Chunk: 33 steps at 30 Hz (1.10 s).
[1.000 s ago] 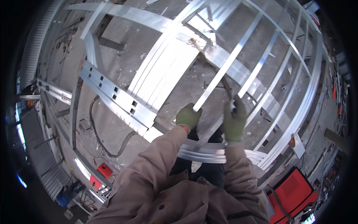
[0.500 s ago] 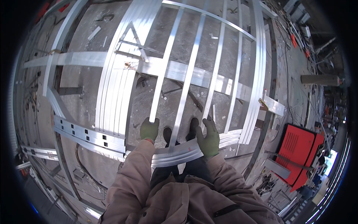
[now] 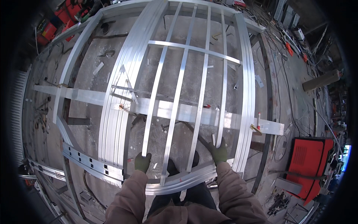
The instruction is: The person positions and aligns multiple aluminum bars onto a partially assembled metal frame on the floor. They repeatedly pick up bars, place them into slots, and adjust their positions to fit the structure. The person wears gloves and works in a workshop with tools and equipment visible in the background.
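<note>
Both hands wear green gloves. My left hand [image 3: 143, 162] is closed around the lower end of the leftmost narrow aluminium slat [image 3: 153, 100]. My right hand [image 3: 219, 152] grips the lower end of the rightmost slat [image 3: 223, 100]. Between them, two middle slats, the left one [image 3: 176, 104] and the right one [image 3: 201, 104], reach down to the ribbed bottom rail [image 3: 182, 183] in front of my legs. A crossbar [image 3: 194, 49] spans the slats farther out. Wide ribbed profiles flank them, one on the left [image 3: 128, 67] and one on the right [image 3: 249, 93].
A flat metal beam [image 3: 89, 97] crosses beneath the frame. A triangular metal piece [image 3: 126, 84] lies on the left profile. Punched profiles [image 3: 91, 162] extend at lower left. A red machine [image 3: 309, 160] stands at right, near cables on the floor. Someone's gloved hand [image 3: 85, 17] shows at far upper left.
My right hand has gone from the right middle slat to the rightmost one and closed on it. The right middle slat now reaches the bottom rail. My left hand keeps its slat.
</note>
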Available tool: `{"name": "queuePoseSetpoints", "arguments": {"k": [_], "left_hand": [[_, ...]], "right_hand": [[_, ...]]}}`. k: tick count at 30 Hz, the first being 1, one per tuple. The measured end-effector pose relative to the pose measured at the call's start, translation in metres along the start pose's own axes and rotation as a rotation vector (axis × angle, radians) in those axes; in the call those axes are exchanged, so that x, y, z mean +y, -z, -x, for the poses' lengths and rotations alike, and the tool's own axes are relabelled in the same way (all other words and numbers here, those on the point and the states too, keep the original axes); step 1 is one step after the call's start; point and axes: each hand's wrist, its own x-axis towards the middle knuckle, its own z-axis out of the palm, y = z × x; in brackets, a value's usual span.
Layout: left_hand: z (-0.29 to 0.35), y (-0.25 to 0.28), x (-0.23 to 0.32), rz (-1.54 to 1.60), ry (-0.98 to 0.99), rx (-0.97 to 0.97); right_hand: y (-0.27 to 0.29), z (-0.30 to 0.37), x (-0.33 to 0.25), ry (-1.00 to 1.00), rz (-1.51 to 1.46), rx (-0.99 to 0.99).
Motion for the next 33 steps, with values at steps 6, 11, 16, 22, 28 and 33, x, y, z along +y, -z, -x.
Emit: {"name": "queuePoseSetpoints", "arguments": {"k": [6,11,16,22,28,33], "left_hand": [[0.009,-0.003,0.012,0.027,0.033,-0.001],[0.015,0.000,0.010,0.053,0.056,0.019],[0.029,0.005,0.014,0.031,0.025,0.038],[0.017,0.008,0.021,0.016,0.038,0.029],[0.004,-0.005,0.021,0.031,-0.006,0.034],[0.002,-0.005,0.012,0.039,-0.024,0.030]], "right_hand": [[0.000,-0.015,-0.006,-0.355,-0.434,-0.194],[-0.011,-0.008,0.016,-0.298,-0.473,-0.145],[-0.002,0.002,0.025,-0.275,-0.451,-0.101],[-0.007,-0.006,0.010,-0.239,-0.438,-0.095],[-0.001,-0.026,0.000,-0.230,-0.390,-0.073],[-0.001,-0.028,0.004,-0.235,-0.356,-0.114]]}}
